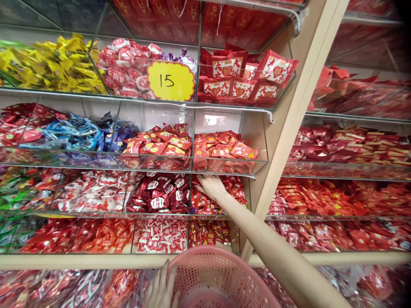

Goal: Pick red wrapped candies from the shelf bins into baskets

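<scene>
My left hand is at the left side of a pink perforated plastic basket, its fingers over the rim. The lower part of that hand is cut off by the bottom edge. My right hand reaches into a clear shelf compartment of small red-wrapped candies. Its fingers point left, apart from each other, over the candies; no candy shows in them. Left of it, beyond a clear divider, lie dark red wrapped candies. The visible part of the basket's inside shows no candies.
Clear-fronted shelves hold yellow packets, blue packets and red boxes or packs. A yellow tag reads 15. A wooden upright separates more red candies at right. Wrapped candies also lie below the lowest ledge.
</scene>
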### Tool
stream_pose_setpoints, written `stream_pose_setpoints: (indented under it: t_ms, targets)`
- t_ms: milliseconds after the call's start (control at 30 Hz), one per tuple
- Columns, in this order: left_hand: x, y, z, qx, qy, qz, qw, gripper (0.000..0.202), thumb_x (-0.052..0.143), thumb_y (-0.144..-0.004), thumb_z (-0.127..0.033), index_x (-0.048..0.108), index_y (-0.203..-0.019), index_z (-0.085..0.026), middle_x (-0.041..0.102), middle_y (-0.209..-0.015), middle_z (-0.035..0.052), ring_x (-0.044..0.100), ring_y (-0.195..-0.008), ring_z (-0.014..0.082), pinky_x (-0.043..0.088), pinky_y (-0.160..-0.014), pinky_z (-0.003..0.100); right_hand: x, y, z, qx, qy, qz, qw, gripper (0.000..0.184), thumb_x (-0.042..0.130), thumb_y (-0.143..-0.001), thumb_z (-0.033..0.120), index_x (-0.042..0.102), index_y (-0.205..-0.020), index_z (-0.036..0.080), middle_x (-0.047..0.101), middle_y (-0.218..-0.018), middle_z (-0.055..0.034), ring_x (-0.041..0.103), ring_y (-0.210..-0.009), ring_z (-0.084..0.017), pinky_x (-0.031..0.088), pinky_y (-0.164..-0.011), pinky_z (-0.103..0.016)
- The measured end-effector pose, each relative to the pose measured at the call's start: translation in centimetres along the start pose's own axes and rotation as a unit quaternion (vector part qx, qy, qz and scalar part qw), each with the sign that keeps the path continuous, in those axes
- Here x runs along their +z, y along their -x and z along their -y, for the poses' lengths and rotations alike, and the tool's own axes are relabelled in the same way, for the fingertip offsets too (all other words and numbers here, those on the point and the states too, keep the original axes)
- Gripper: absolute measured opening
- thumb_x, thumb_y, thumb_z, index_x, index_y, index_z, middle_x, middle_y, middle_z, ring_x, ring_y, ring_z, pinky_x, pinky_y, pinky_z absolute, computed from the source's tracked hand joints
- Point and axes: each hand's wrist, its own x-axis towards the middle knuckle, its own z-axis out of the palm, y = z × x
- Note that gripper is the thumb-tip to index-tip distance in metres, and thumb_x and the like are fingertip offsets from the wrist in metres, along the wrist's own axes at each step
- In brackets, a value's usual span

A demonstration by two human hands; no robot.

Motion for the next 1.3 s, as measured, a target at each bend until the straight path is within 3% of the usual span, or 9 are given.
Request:
stream_pose_setpoints:
  t_ms: [100,400,667,933,1033,1133,1200,1300]
  targets:
    - [0.4,0.1,0.1,-0.003,0.002,0.013,1.000,0.048,0.043,-0.079,-0.034,0.046,-0.127,-0.027,0.046,-0.134,0.0057,0.049,-0.113,0.0239,0.040,-0.089,0.037,-0.4,0.2,0.0,-0.013,0.000,-0.005,1.000,0.035,0.033,-0.090,0.038,0.048,-0.115,0.019,0.061,-0.102,-0.0115,0.057,-0.092,-0.022,0.042,-0.077,-0.031]
    - [-0.4,0.0,-0.2,-0.009,0.002,0.030,1.000,0.046,0.041,-0.081,-0.036,0.047,-0.126,-0.028,0.045,-0.135,0.0059,0.049,-0.113,0.0236,0.041,-0.089,0.037,-0.4,1.4,-0.1,-0.058,0.028,-0.090,0.994,0.028,0.033,-0.090,0.027,0.049,-0.112,0.020,0.057,-0.110,-0.0107,0.054,-0.087,-0.019,0.041,-0.068,-0.027]
    - [-0.8,-0.1,-0.5,-0.017,-0.004,0.035,0.999,0.042,0.042,-0.081,-0.036,0.053,-0.121,-0.027,0.048,-0.133,0.0067,0.050,-0.112,0.0241,0.042,-0.087,0.037,0.5,2.8,-0.6,-0.084,0.048,-0.206,0.974,0.026,0.037,-0.089,0.028,0.053,-0.107,0.017,0.060,-0.099,-0.0092,0.049,-0.086,-0.019,0.038,-0.067,-0.028]
    - [-1.1,-0.1,-0.6,-0.024,0.002,0.057,0.998,0.043,0.041,-0.081,-0.039,0.052,-0.121,-0.027,0.045,-0.135,0.0063,0.048,-0.114,0.0241,0.041,-0.089,0.037,-0.3,4.2,-1.4,-0.111,-0.006,-0.292,0.950,0.024,0.043,-0.087,0.030,0.057,-0.101,0.016,0.062,-0.100,-0.0082,0.051,-0.084,-0.017,0.041,-0.070,-0.027]
    - [-1.5,-0.1,-0.7,-0.036,0.014,0.069,0.997,0.044,0.041,-0.081,-0.038,0.050,-0.123,-0.027,0.043,-0.137,0.0059,0.047,-0.116,0.0241,0.041,-0.090,0.038,-1.7,5.6,-1.0,-0.106,-0.079,-0.305,0.943,0.024,0.044,-0.086,0.026,0.058,-0.103,0.016,0.062,-0.103,-0.0092,0.053,-0.088,-0.017,0.043,-0.075,-0.027]
    - [-2.4,-0.3,-1.1,-0.054,0.041,0.090,0.994,0.043,0.039,-0.083,-0.035,0.048,-0.124,-0.027,0.039,-0.140,0.0054,0.044,-0.119,0.0230,0.038,-0.094,0.039,-3.2,8.6,0.6,-0.062,-0.222,-0.292,0.928,0.024,0.044,-0.084,0.022,0.059,-0.102,0.019,0.061,-0.102,-0.0090,0.055,-0.092,-0.017,0.044,-0.082,-0.031]
    - [-3.3,-0.8,-1.3,-0.074,0.067,0.114,0.988,0.042,0.037,-0.084,-0.036,0.049,-0.122,-0.026,0.039,-0.139,0.0059,0.044,-0.119,0.0231,0.038,-0.094,0.040,-3.4,11.1,2.2,-0.021,-0.345,-0.263,0.901,0.021,0.045,-0.083,0.023,0.060,-0.097,0.020,0.062,-0.096,-0.0081,0.056,-0.090,-0.017,0.045,-0.081,-0.033]
    - [-5.1,-2.6,-1.5,-0.106,0.121,0.152,0.975,0.041,0.033,-0.085,-0.036,0.050,-0.119,-0.020,0.044,-0.133,0.0100,0.044,-0.117,0.0223,0.038,-0.094,0.039,-1.7,15.3,5.1,0.065,-0.510,-0.151,0.844,0.016,0.047,-0.081,0.025,0.060,-0.087,0.020,0.062,-0.085,-0.0052,0.056,-0.081,-0.016,0.045,-0.074,-0.029]
